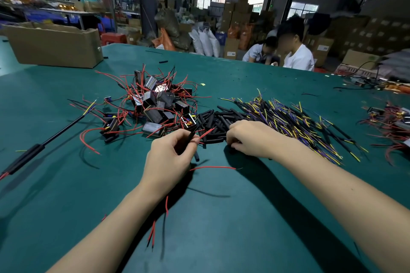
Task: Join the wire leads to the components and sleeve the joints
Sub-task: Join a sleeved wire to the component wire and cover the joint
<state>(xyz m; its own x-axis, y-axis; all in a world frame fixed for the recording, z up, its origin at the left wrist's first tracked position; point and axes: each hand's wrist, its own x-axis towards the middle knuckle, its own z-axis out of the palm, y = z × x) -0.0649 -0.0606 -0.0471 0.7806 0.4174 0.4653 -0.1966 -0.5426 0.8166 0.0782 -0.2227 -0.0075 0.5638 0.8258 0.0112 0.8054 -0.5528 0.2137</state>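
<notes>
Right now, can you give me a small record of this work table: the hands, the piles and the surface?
left hand: pinches thin red and black wires
right hand: fingers curled down at the edge of the black sleeves pile
component pile: black blocks with red leads, centre
wire lead pile: yellow, purple, black, at right
surface: green table

The tabletop point(244, 217) has a matt teal covering, smooth with a faint sheen toward the upper left of the frame. The components point(155, 104) at centre are black blocks with glossy faces that catch the light. Their red wire leads point(213, 168) look like smooth plastic insulation. The black sleeves point(218, 117) are matt tubing. The box point(55, 46) at upper left is plain brown cardboard.
</notes>
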